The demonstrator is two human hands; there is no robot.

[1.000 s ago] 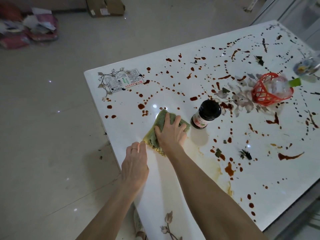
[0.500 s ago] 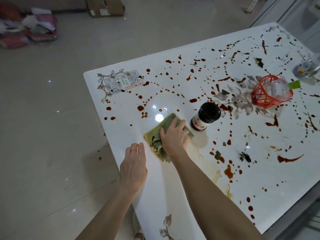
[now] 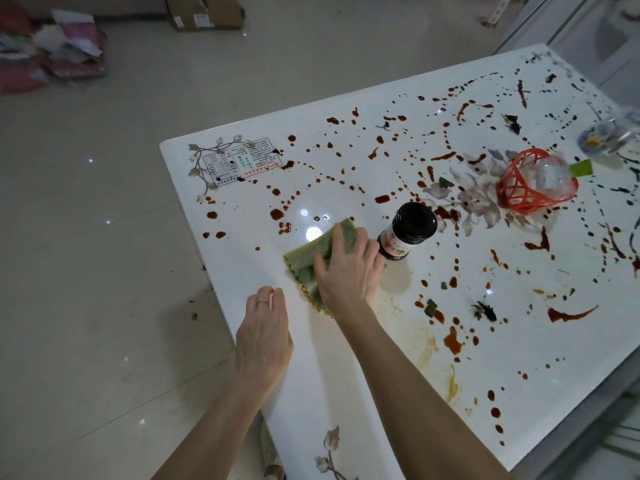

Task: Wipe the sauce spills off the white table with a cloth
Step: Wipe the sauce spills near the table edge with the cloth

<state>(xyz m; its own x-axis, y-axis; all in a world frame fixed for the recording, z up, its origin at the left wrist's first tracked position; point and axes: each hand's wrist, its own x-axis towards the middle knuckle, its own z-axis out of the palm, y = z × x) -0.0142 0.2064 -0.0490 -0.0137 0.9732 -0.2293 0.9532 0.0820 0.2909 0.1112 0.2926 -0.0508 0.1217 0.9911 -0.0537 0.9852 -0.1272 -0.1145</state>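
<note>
Head view: we look down on a white table (image 3: pixel 346 393) spattered with red-brown sauce spills (image 3: pixel 453 341), drops and streaks too many for us to count, thickest across its far and right parts. One cloth (image 3: pixel 322 247) lies on the table's near-left part, just beside a bottle (image 3: pixel 410 232); we cannot tell whether they touch. The cloth is green with a ribbed zigzag weave, folded into layers, its near edge scalloped and stained yellowish.

The right hand (image 3: pixel 346 271) presses flat on the cloth, fingers straight and spread, curled round nothing. The left hand (image 3: pixel 265 337) rests at the table's near-left edge, fingers relaxed and close together, holding nothing; we see one ring (image 3: pixel 264 302) on it. Pale orange smears (image 3: pixel 427 344) mark the surface just right of the right forearm.

We count one bottle, dark-capped and upright, one red basket (image 3: pixel 523 188) lying on its side with a clear container inside, and one blurred glass item (image 3: pixel 609 136) at the right edge. One printed label (image 3: pixel 239 164) sits at the table's far-left corner among painted flowers.

On the floor (image 3: pixel 104 271) beyond, we see one carton (image 3: pixel 204 10) and one heap of bags (image 3: pixel 52 53).
</note>
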